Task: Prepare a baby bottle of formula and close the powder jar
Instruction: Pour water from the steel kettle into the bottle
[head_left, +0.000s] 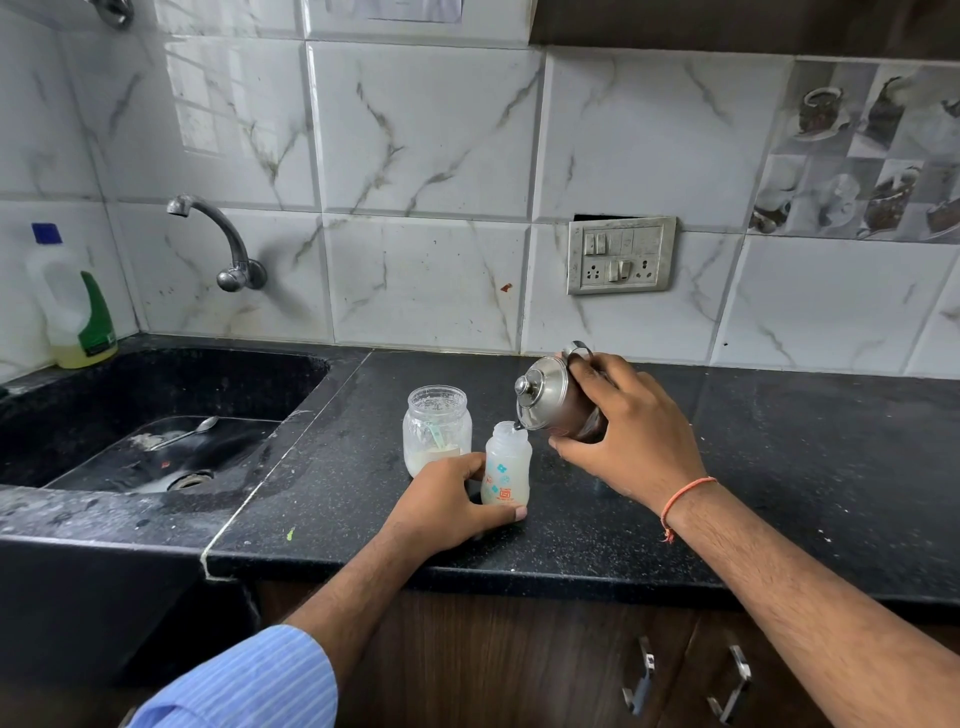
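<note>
An open baby bottle (506, 465) with printed marks stands upright on the black counter (753, 467). My left hand (447, 506) grips its lower part. My right hand (631, 431) holds a small steel kettle (550, 397), tilted left with its spout right over the bottle's mouth. Just left of the bottle stands the glass powder jar (437, 428), lidless, with a little white powder at the bottom and a scoop standing inside. I see no jar lid or bottle cap.
A black sink (156, 410) lies to the left with a spoon (187, 432) in its basin and a wall tap (223, 244) above. A detergent bottle (78, 306) stands in the back left corner. A switch and socket plate (621, 255) is on the tiled wall.
</note>
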